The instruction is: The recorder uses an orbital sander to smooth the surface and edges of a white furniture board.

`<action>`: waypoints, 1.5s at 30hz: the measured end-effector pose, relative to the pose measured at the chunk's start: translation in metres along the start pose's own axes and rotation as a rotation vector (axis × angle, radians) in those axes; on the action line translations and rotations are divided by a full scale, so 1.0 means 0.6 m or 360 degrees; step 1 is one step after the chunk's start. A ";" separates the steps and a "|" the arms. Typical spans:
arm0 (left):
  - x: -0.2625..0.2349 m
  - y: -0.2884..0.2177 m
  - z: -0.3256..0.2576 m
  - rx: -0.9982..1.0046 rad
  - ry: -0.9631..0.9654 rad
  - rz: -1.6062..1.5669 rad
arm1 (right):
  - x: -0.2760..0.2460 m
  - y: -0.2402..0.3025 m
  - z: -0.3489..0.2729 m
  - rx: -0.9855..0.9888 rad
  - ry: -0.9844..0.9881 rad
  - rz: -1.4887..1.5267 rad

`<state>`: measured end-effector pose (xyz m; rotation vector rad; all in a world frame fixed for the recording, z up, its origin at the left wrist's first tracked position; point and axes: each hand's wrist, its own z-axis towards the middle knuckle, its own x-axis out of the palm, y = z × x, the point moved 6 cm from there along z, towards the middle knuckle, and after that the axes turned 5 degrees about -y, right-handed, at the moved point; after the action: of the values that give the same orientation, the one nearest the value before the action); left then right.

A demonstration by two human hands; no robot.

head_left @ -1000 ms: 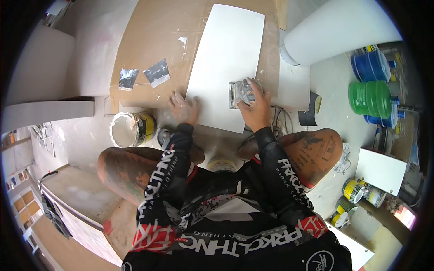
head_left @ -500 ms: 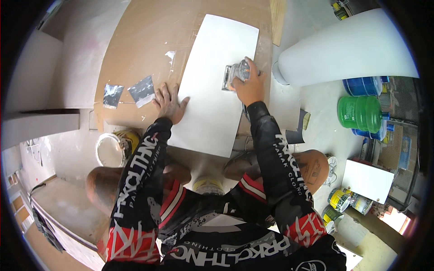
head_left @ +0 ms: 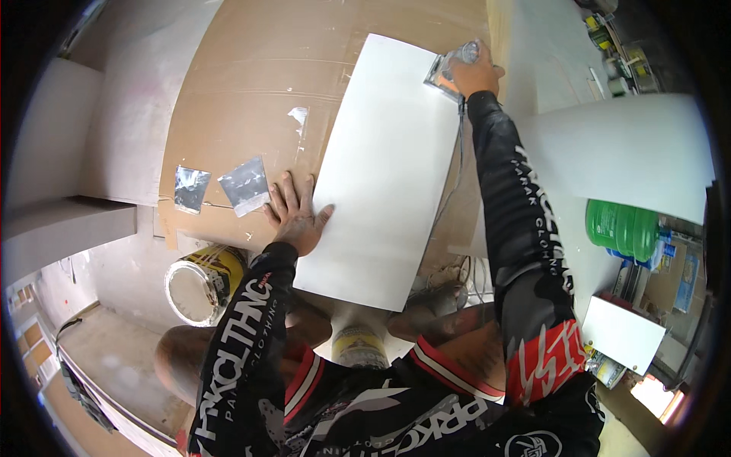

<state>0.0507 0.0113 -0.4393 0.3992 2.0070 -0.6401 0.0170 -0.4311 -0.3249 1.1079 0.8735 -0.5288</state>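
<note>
From my remote seat, the clearest change is the reach of the right hand (head_left: 476,74). A second ago it worked near the middle of the white panel (head_left: 388,167), close in to the body; half a second ago it was further up. Now the arm is stretched almost straight and the hand sits at the panel's far corner, at about one o'clock in the head view. It is clenched around a small grey sanding tool (head_left: 449,67), pressed flat on the panel, with a thin cord (head_left: 457,152) trailing back along the panel's right edge toward the knees.

The left hand (head_left: 295,213) has shifted too. It was at the panel's near edge; now it lies at roughly nine o'clock of the panel, palm down and fingers spread, thumb touching the left edge and the rest on the brown cardboard sheet (head_left: 251,99) beneath. It grips nothing; it simply bears down.

I judge that the pass has run the length of the panel from near end to far end, so the far corner is now being covered, and the bracing hand has moved up to keep the panel steady under the longer reach.

Two scraps of grey abrasive paper (head_left: 245,185) lie on the cardboard just left of the left hand, at ten o'clock from it. An open paint tin (head_left: 199,286) stands near the left knee, at seven o'clock.
</note>
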 end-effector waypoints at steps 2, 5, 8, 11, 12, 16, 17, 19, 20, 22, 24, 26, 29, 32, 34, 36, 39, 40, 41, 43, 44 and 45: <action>-0.009 -0.006 -0.001 -0.0020 0.0039 -0.0029 | 0.016 0.025 0.022 -0.0066 0.0080 0.0045; -0.010 0.000 -0.005 -0.0044 0.0066 -0.0056 | 0.069 0.065 0.049 -0.0195 0.0138 0.0167; -0.010 0.003 -0.006 -0.0038 0.0075 -0.0062 | 0.133 0.099 0.071 -0.0350 0.0170 0.0173; -0.009 -0.018 0.001 0.0011 0.0067 -0.0107 | 0.171 0.159 0.061 -0.1700 -0.0106 -0.0742; -0.008 -0.014 -0.001 -0.0007 0.0067 -0.0106 | 0.176 0.173 0.056 -0.1710 -0.0098 -0.0729; -0.003 -0.001 -0.002 -0.0003 0.0027 -0.0072 | 0.199 0.206 0.012 -0.1150 0.0435 -0.0321; 0.000 0.002 -0.004 -0.0007 0.0014 -0.0059 | 0.197 0.188 0.001 -0.0517 0.0608 0.0262; 0.002 0.009 -0.006 -0.0019 -0.0004 -0.0082 | 0.167 0.203 -0.045 -0.0653 0.0330 0.0136; 0.001 0.006 -0.003 -0.0011 -0.0028 -0.0110 | 0.156 0.200 -0.066 -0.0614 0.0375 0.0184; 0.001 0.006 -0.003 -0.0008 -0.0045 -0.0109 | 0.128 0.207 -0.137 -0.0641 0.0340 0.0250; 0.002 0.008 -0.004 -0.0016 -0.0066 -0.0105 | 0.104 0.207 -0.196 -0.0608 0.0425 0.0274; 0.002 0.000 0.000 0.0054 -0.0100 -0.0112 | 0.079 0.200 -0.245 -0.0555 0.0527 0.0274; 0.007 -0.002 0.005 0.0045 -0.0100 -0.0103 | 0.046 0.187 -0.322 -0.0539 0.0563 0.0304; 0.005 0.003 0.002 0.0016 -0.0101 -0.0116 | 0.009 0.173 -0.397 -0.0477 0.0667 0.0446; 0.000 -0.002 0.002 0.0021 -0.0087 -0.0128 | -0.017 0.156 -0.424 -0.0661 0.0384 0.0438; -0.001 -0.004 0.000 0.0020 -0.0064 -0.0140 | -0.029 0.140 -0.432 -0.0611 0.0367 0.0452; -0.002 -0.001 -0.003 0.0006 -0.0074 -0.0140 | -0.025 0.131 -0.408 -0.0490 0.0399 0.0525; -0.003 0.004 -0.004 -0.0010 -0.0084 -0.0143 | -0.018 0.132 -0.391 -0.0448 0.0399 0.0483; -0.004 0.007 -0.005 -0.0026 -0.0095 -0.0144 | -0.012 0.136 -0.371 -0.0406 0.0398 0.0441; -0.001 -0.001 -0.002 -0.0012 -0.0086 -0.0154 | 0.004 0.132 -0.316 -0.0425 0.0330 0.0413; 0.000 -0.003 -0.001 -0.0014 -0.0081 -0.0152 | 0.013 0.132 -0.286 -0.0409 0.0325 0.0412; -0.004 0.000 -0.003 -0.0027 -0.0084 -0.0143 | 0.025 0.138 -0.258 -0.0398 0.0329 0.0425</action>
<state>0.0507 0.0127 -0.4363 0.2804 1.9872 -0.6818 0.0356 -0.2559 -0.3200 1.0392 0.9246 -0.0813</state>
